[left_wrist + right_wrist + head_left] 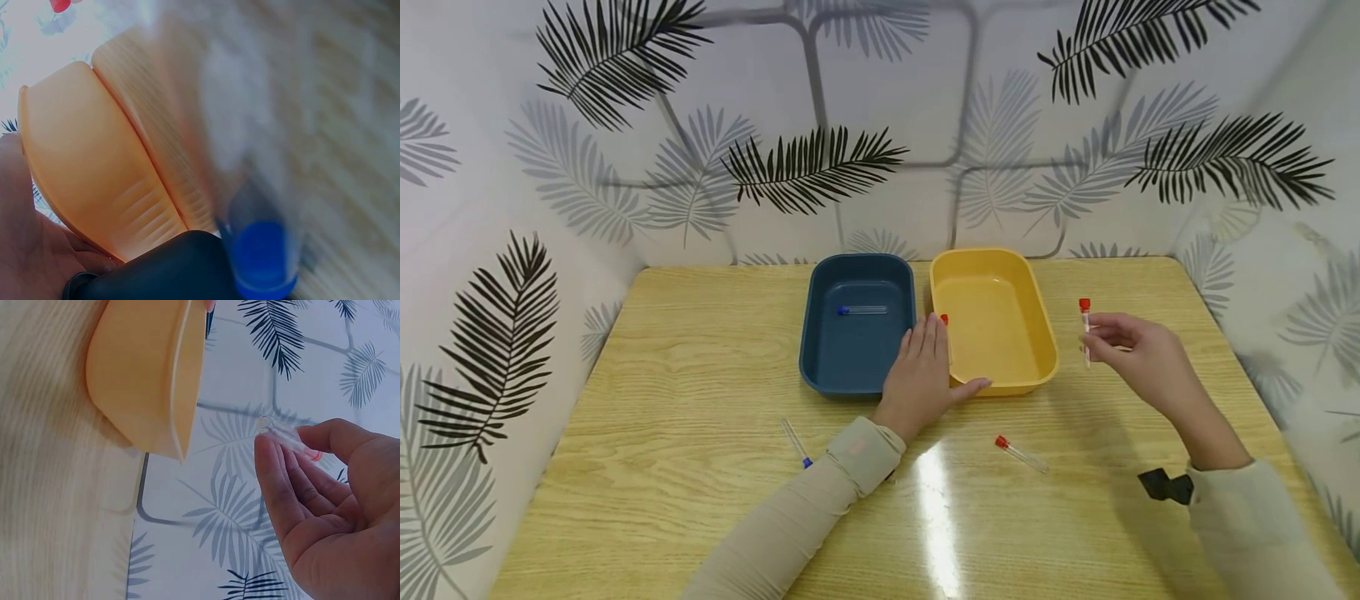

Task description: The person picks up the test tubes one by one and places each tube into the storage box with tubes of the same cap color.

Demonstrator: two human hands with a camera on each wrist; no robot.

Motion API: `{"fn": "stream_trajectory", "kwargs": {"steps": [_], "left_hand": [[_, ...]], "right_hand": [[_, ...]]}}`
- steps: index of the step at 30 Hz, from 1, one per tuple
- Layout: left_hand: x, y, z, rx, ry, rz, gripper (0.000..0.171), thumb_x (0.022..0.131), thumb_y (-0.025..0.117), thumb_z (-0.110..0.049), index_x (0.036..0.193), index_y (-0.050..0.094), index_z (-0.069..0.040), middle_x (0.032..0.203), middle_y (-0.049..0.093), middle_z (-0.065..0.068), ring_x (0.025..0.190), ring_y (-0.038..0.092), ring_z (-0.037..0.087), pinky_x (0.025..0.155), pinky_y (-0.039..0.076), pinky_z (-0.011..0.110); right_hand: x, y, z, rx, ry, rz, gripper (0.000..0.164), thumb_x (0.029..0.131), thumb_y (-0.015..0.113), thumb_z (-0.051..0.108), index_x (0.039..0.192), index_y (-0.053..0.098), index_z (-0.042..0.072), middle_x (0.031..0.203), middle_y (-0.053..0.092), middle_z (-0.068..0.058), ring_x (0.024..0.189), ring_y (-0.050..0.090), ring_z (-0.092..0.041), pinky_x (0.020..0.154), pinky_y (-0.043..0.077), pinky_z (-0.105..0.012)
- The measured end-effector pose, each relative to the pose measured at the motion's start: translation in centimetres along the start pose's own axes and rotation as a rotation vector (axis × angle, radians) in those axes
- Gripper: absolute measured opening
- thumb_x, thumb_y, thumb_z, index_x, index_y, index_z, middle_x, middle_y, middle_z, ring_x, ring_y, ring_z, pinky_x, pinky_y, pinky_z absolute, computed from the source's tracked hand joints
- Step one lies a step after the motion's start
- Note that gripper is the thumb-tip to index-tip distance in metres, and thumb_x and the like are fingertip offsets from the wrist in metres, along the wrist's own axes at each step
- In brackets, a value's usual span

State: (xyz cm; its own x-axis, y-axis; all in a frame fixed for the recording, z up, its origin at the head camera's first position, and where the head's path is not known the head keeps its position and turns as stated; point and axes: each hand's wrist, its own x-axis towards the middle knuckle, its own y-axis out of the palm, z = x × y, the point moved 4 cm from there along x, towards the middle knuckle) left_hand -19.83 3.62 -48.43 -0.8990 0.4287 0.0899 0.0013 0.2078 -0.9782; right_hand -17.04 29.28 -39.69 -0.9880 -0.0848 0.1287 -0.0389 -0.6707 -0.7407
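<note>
My left hand (pixel 919 375) lies with straight fingers over the neighbouring rims of the blue tray (pixel 808 354) and the yellow tray (pixel 1051 346), its thumb along the yellow tray's near edge. Right of the yellow tray, my right hand (pixel 1138 354) pinches a red-capped test tube (pixel 1086 321) upright between thumb and fingers, above the table. In the right wrist view its clear end (pixel 269 425) shows at the fingertips. A blue-capped test tube (pixel 863 310) lies in the blue tray. Inside the yellow tray, the red cap (pixel 944 319) of another tube peeks past my left fingers.
On the wooden table (pixel 647 400) lie a red-capped tube (pixel 1022 454) in front of the yellow tray and a blue-capped tube (pixel 794 442) beside my left sleeve. A blurred blue cap (pixel 262 256) is close to the left wrist camera. Leaf-patterned cloth (pixel 880 108) stands behind.
</note>
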Motion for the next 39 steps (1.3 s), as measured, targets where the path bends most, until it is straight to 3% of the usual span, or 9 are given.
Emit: {"fn": "stream_trajectory", "kwargs": {"steps": [4,11,18,27,33,39], "left_hand": [[0.1,0.0,0.0,0.002,-0.003,0.005,0.109,0.077,0.02,-0.082,0.147,0.016,0.001,0.153,0.014,0.016,0.14,0.013,0.027,0.112,0.008,0.038],[0.1,0.2,0.1,-0.003,-0.013,0.026,0.11,0.076,0.018,-0.083,0.148,0.013,0.0,0.153,0.012,0.015,0.14,0.01,0.026,0.112,0.006,0.038],[0.2,0.6,0.1,0.0,-0.016,0.038,0.112,0.074,0.015,-0.085,0.148,0.012,0.0,0.154,0.011,0.014,0.14,0.011,0.025,0.112,0.005,0.037],[0.1,0.6,0.1,-0.016,-0.023,0.04,0.112,0.074,0.017,-0.085,0.148,0.012,0.0,0.154,0.011,0.014,0.14,0.01,0.025,0.112,0.004,0.037],[0.2,0.5,0.1,-0.018,-0.023,0.038,0.112,0.074,0.017,-0.085,0.148,0.013,0.0,0.154,0.012,0.014,0.14,0.011,0.025,0.112,0.005,0.037],[0.2,0.3,0.1,-0.008,-0.021,0.023,0.112,0.075,0.018,-0.085,0.148,0.015,0.0,0.153,0.014,0.014,0.14,0.013,0.025,0.112,0.007,0.038]], "right_hand": [[1.0,0.1,0.8,0.011,0.001,0.004,0.041,0.089,0.062,0.034,0.115,0.063,0.001,0.094,0.068,-0.012,0.074,0.061,0.003,0.064,0.045,-0.008],[3.4,0.8,1.9,0.082,-0.011,0.052,0.036,0.09,0.063,0.024,0.116,0.061,-0.001,0.098,0.067,-0.017,0.073,0.063,-0.002,0.066,0.047,-0.01],[5.4,2.3,2.0,0.188,-0.021,0.142,0.04,0.092,0.06,0.022,0.122,0.056,-0.005,0.107,0.064,-0.021,0.083,0.066,-0.016,0.072,0.053,-0.024],[7.5,4.1,1.6,0.218,-0.029,0.203,0.039,0.092,0.059,0.023,0.122,0.057,-0.003,0.104,0.065,-0.02,0.087,0.066,-0.023,0.074,0.052,-0.024],[8.9,5.6,0.8,0.227,-0.019,0.208,0.036,0.092,0.059,0.018,0.121,0.058,-0.003,0.103,0.065,-0.021,0.088,0.066,-0.027,0.076,0.053,-0.033],[9.8,6.9,0.6,0.208,-0.066,0.253,0.037,0.093,0.057,0.016,0.122,0.055,-0.007,0.104,0.064,-0.025,0.09,0.064,-0.036,0.077,0.051,-0.042]]}}
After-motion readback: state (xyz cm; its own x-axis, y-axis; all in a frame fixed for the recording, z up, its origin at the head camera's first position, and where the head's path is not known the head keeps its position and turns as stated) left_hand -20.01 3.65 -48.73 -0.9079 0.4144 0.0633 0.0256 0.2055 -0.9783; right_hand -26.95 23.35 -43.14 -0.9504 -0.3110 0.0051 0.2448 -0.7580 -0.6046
